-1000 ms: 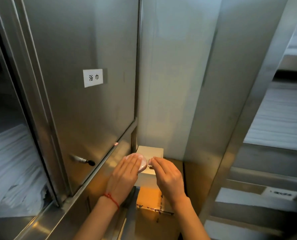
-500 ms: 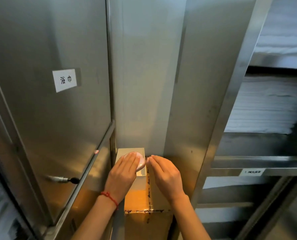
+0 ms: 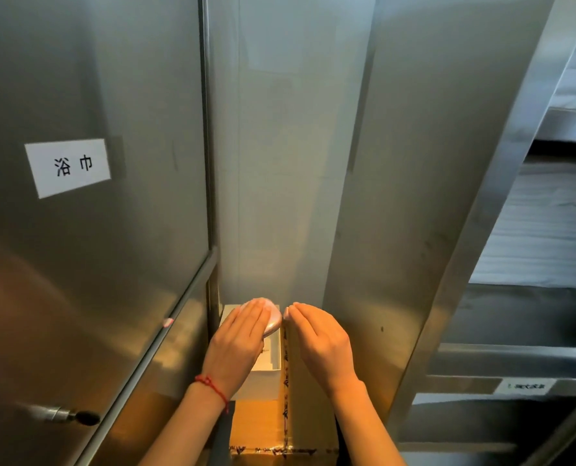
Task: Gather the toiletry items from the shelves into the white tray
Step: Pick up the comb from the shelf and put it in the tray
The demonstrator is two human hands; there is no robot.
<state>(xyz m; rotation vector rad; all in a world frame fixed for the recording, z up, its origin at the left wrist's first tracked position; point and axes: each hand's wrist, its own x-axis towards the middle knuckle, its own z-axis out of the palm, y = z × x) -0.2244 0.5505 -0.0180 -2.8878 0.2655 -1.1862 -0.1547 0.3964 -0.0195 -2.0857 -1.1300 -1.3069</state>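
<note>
Hands meet over a narrow gap between two steel cabinets, seen from the head camera. The left hand [image 3: 237,344], with a red string [image 3: 212,386] round its wrist, lies flat with straight fingers on a round pinkish disc [image 3: 273,314], which sits at the far end of the white tray [image 3: 263,381]. Whether the thumb hooks under the disc cannot be told. The right hand [image 3: 320,341] is just beside it, fingers straight and close together, tips touching or nearly touching the edge of the disc; it grips nothing that shows.

The white tray rests on a brown cardboard box [image 3: 263,425] sealed with clear tape, and the box fills the gap at the bottom. Inside the tray a few pale items show, too dim to name.

To the left stands a steel cabinet door [image 3: 95,247] with a white paper label [image 3: 68,168] bearing two printed characters, and a key [image 3: 74,415] sticks out of its lock low down. To the right, open shelves hold folded white linen [image 3: 542,230], and a small label [image 3: 528,386] is stuck on a shelf edge below.
</note>
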